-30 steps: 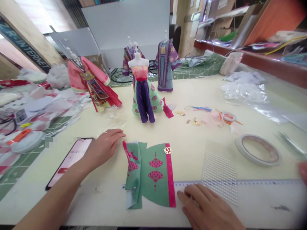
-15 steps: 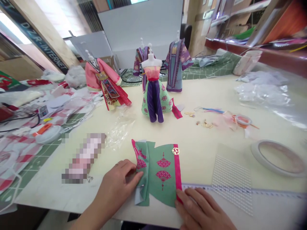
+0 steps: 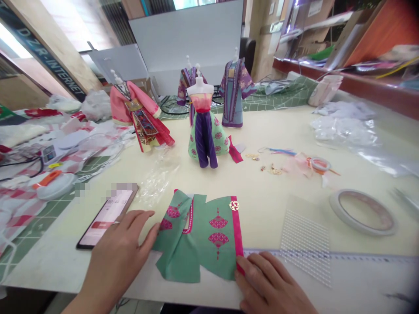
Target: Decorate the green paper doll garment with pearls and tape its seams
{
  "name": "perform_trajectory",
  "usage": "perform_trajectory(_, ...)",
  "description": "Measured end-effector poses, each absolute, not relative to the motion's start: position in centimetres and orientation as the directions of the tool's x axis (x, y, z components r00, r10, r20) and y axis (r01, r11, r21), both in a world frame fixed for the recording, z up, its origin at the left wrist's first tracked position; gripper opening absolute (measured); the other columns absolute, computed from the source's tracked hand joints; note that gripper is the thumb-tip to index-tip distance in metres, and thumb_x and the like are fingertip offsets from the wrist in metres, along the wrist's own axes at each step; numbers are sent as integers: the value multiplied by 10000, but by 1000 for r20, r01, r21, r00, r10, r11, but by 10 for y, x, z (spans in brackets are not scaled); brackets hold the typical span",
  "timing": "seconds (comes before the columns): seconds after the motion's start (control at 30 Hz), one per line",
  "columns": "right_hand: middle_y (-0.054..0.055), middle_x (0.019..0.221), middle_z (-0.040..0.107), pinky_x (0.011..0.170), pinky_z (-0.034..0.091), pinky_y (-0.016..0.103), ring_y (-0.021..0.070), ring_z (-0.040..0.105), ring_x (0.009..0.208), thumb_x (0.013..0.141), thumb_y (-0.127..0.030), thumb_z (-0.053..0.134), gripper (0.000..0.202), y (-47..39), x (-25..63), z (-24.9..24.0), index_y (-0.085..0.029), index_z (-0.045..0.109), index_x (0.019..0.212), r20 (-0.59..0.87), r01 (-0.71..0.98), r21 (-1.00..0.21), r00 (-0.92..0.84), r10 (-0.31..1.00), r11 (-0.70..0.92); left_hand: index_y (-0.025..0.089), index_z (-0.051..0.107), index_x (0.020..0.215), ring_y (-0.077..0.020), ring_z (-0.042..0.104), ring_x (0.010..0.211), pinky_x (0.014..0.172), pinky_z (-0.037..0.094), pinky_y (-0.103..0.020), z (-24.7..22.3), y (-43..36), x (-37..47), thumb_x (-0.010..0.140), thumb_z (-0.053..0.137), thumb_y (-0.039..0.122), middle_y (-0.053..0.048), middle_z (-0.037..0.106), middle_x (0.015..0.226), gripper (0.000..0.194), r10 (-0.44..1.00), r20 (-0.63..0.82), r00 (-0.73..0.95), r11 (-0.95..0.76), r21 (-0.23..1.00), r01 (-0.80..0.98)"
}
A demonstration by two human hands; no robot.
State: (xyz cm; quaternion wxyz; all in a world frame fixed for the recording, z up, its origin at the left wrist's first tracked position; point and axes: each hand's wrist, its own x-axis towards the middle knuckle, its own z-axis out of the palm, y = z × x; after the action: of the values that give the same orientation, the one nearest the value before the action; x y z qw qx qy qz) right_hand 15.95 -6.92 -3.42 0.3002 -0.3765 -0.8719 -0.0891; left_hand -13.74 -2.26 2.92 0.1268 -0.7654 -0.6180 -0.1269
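A green doll garment (image 3: 218,261) with pink fan prints and a beaded pink neckline lies spread before me. Down its right side runs a pink trim (image 3: 237,231), with a round gold charm (image 3: 234,205) near the top. My left hand (image 3: 119,248) is open at the garment's left edge, thumb and fingers apart, the thumb at the cloth. It partly covers a phone (image 3: 113,203) with a lit screen. My right hand (image 3: 271,279) pinches the lower end of the pink trim between thumb and fingers.
Doll mannequins stand behind, including one in a green skirt (image 3: 219,135) and one in a pink robe (image 3: 144,115). On the right lie a bead sheet (image 3: 304,240), a tape roll (image 3: 335,209) and a ruler (image 3: 360,257). Gold findings (image 3: 275,171) and a plastic bag (image 3: 347,131) lie farther back.
The garment's left part, folded over before, is now opened out to the left, showing the neckline. My left hand has moved left off the fold, its fingers parted. My right hand keeps its hold.
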Motion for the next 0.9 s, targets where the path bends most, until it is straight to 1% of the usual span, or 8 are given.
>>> perform_trajectory(0.03, 7, 970, 696, 826, 444, 376, 205, 595, 873, 939, -229, 409, 239, -69, 160, -34, -190, 644, 923, 596, 708, -66, -537, 597, 703, 159, 597, 1049, -306, 614, 938, 783, 481, -434, 30, -24, -130, 903, 437, 365, -128, 644, 1051, 298, 878, 391, 276, -286, -36, 958)
perform_trajectory(0.1, 11, 959, 696, 824, 438, 376, 206, 592, 860, 957, -239, 381, 272, -69, 160, -33, -186, 645, 916, 612, 705, -60, -533, 584, 707, 153, 571, 1163, -269, 568, 1080, 909, 458, -411, 30, -26, -108, 913, 452, 273, -116, 612, 1174, 301, 818, 362, 448, -480, -1, 877)
perform_trajectory(0.17, 13, 950, 695, 818, 432, 375, 207, 589, 852, 974, -252, 347, 314, -68, 160, -32, -188, 648, 905, 622, 709, -62, -523, 582, 703, 160, 479, 1297, -255, 451, 1246, 993, 417, -400, 28, -27, -85, 917, 451, 236, -99, 511, 1343, 389, 735, 251, 629, -652, 7, 758)
perform_trajectory(0.23, 13, 946, 694, 821, 424, 374, 208, 586, 856, 986, -263, 321, 347, -68, 160, -31, -191, 649, 898, 621, 709, -59, -525, 582, 703, 165, 384, 1376, -265, 336, 1334, 1062, 339, -462, 23, -24, -65, 920, 443, 227, -79, 409, 1439, 463, 677, 141, 722, -729, -1, 684)
perform_trajectory(0.4, 16, 935, 692, 831, 411, 376, 210, 585, 848, 988, -253, 305, 371, -68, 161, -32, -187, 652, 875, 626, 707, -59, -523, 578, 705, 164, 294, 1422, -284, 229, 1382, 1082, 279, -517, 10, -10, -44, 930, 440, 342, -73, 255, 1513, 544, 678, 9, 735, -735, 24, 677)
perform_trajectory(0.53, 26, 921, 691, 823, 415, 379, 211, 584, 844, 978, -230, 319, 353, -67, 164, -32, -182, 654, 877, 631, 708, -54, -523, 573, 704, 151, 264, 1434, -281, 225, 1385, 1085, 273, -502, 6, -2, -38, 935, 422, 381, -81, 245, 1514, 572, 686, -49, 726, -724, 60, 688)
perform_trajectory(0.7, 27, 939, 691, 830, 414, 394, 219, 586, 850, 975, -238, 324, 353, -66, 166, -36, -174, 659, 884, 630, 708, -58, -520, 576, 703, 152, 260, 1438, -279, 210, 1390, 1100, 237, -482, -1, -1, -34, 932, 429, 397, -93, 243, 1514, 587, 696, -12, 718, -716, 56, 695)
perform_trajectory(0.9, 39, 959, 693, 820, 438, 398, 224, 596, 854, 956, -213, 352, 322, -68, 178, -27, -167, 665, 901, 635, 704, -73, -514, 577, 707, 151, 253, 1440, -269, 192, 1395, 1095, 255, -466, -10, -2, -35, 941, 398, 437, -86, 247, 1514, 593, 682, 33, 730, -731, 13, 682)
